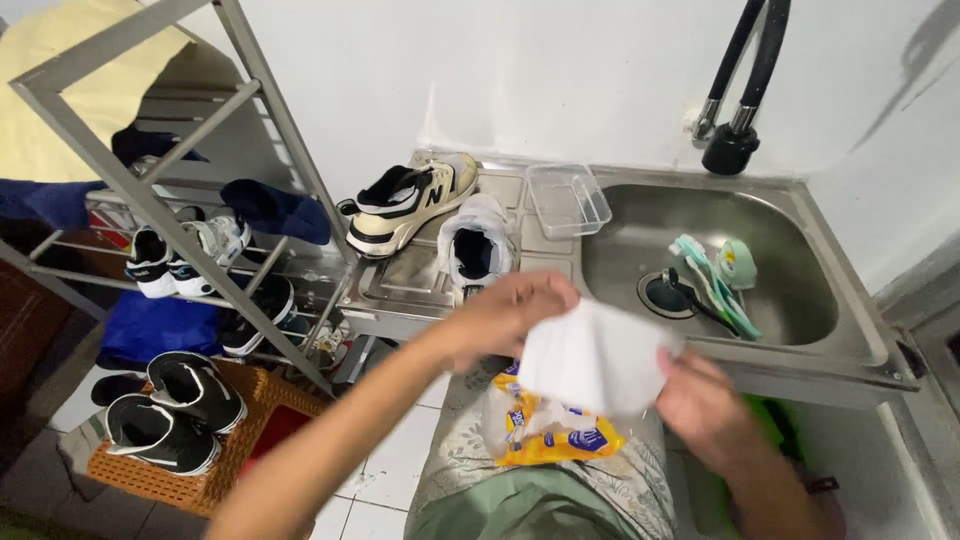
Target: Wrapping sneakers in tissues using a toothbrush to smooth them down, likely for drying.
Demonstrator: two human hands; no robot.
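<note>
The person holds a white wipe [597,358] up with both hands, in front of the steel sink [800,330]. The left hand [505,315] pinches the wipe's top left edge, its grip pressed tight on it. The right hand [705,400] holds the right side, fingers closed on the wipe too. Just under the wipe, a yellow packet [555,435] lies on the person's lap. On the counter [400,290] beside the sink sit a cream and black shoe [410,200] and a white shoe [475,245], close together. A clear plastic box [567,198] stands at the sink's edge. Green brushes [715,280] lie in the sink near the drain. More shoes sit on a metal rack [180,230] to the left.
</note>
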